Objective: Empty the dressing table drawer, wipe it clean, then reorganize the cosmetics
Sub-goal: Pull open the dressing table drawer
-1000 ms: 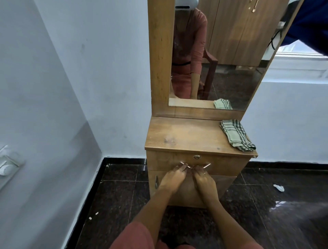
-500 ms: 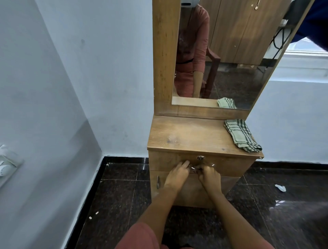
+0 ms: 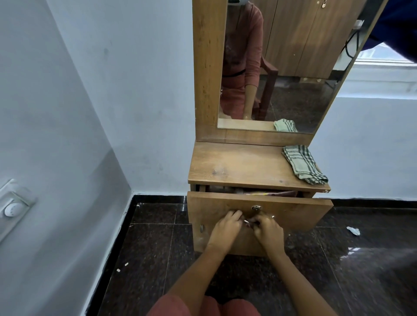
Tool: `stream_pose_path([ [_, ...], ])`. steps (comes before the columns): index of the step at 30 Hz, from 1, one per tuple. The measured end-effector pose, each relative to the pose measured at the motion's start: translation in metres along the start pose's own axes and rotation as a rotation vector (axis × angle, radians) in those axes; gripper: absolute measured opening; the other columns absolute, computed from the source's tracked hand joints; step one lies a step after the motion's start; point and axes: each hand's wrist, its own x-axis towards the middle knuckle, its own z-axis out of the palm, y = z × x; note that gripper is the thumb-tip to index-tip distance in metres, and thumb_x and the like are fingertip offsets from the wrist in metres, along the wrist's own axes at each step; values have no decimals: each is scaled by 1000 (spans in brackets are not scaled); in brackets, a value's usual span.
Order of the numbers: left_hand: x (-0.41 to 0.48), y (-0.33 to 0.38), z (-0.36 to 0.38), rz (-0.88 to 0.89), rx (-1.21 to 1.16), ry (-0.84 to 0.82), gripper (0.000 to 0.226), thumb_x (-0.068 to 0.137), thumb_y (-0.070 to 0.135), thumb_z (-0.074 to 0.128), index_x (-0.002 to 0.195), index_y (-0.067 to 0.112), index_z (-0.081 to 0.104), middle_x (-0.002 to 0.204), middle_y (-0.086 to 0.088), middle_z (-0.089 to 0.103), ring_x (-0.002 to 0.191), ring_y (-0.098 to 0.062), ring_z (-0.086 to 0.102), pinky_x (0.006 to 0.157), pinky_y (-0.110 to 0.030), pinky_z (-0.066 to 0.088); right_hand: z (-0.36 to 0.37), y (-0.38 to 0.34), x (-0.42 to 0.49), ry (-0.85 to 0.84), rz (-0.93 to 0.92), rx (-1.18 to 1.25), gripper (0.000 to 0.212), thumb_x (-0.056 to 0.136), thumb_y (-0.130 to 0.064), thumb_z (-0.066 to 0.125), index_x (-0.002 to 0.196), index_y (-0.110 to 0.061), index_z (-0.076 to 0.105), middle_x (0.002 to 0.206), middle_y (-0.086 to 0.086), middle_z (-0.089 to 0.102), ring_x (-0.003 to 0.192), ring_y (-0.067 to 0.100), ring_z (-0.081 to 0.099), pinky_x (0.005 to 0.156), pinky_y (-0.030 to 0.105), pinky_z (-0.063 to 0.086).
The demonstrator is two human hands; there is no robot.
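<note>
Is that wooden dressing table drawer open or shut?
Partly open: the wooden drawer front sits forward of the wooden tabletop, and a gap shows things inside.

The single head-worn view looks forward and steeply down from just in front of the dressing table (image 3: 243,167), facing the wall behind it. It sits close. The forearms (image 3: 194,282) run up from the frame's bottom edge, and the left hand (image 3: 226,227) and right hand (image 3: 269,231) grip the drawer handle (image 3: 247,222) below the table's front edge. The wide lens bows the side wall (image 3: 45,135). The mirror (image 3: 293,67) above the table's back edge shows the wearer. The pale shape (image 3: 235,1) at its top edge may be the camera mount.
</note>
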Motion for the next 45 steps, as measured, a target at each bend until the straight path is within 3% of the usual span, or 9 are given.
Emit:
stream_pose_path([
  [11,-55,32,-4,7,23,-1,27,40,26,86,53,27,62,65,14,61,55,2,57,38,-12,40,-2,13,-75,90,-67,47,21,57,0,81,65,-15,69,76,1,72,71,20,68,52,22,38],
  [14,-71,36,-1,31,28,3,7,57,23,62,53,28,61,66,14,60,55,2,56,39,-13,41,-1,16,-91,54,-21,78,19,60,0,79,68,-16,70,80,0,73,77,20,68,55,23,43],
  [17,-85,43,4,-3,5,-4,25,62,24,38,51,27,61,64,14,59,54,2,55,40,-13,39,4,25,-103,20,-1,98,25,58,-5,81,66,-24,67,82,-4,72,79,16,68,58,23,47],
  [24,-107,54,6,17,1,60,28,61,28,38,48,26,64,64,17,64,53,3,56,40,-12,38,10,38,-124,35,-136,81,57,16,-8,93,52,-34,57,67,-10,70,89,8,50,54,11,42],
  [29,-118,60,11,51,-24,156,27,62,28,42,45,24,62,61,17,63,49,2,53,38,-14,35,13,48,-137,-52,-127,165,65,29,-6,91,73,-34,51,77,-5,74,71,12,70,53,16,45],
  [35,-135,65,18,79,-17,209,24,61,25,44,48,26,64,64,17,65,51,1,54,40,-13,36,7,48,-162,-111,-106,175,70,31,-11,92,77,-41,49,84,-15,72,85,-12,64,59,6,46],
  [39,-147,71,19,92,-48,264,22,63,24,47,49,25,64,64,17,64,52,0,51,42,-14,35,14,58,-172,-57,-212,106,49,35,-7,90,69,-32,64,116,-61,27,115,-40,9,83,-17,10],
  [41,-151,74,19,104,-41,274,22,63,22,48,49,25,65,64,17,65,50,0,52,44,-14,36,12,58,-178,-54,-228,147,51,38,-5,89,74,-32,66,121,-59,24,117,-32,24,86,-12,23],
  [45,-154,80,17,80,-51,223,23,63,22,47,50,24,65,64,16,65,51,-1,53,44,-14,37,2,49,-184,-70,-138,215,43,54,-18,78,87,-38,58,96,-27,68,99,-9,60,70,6,44],
])
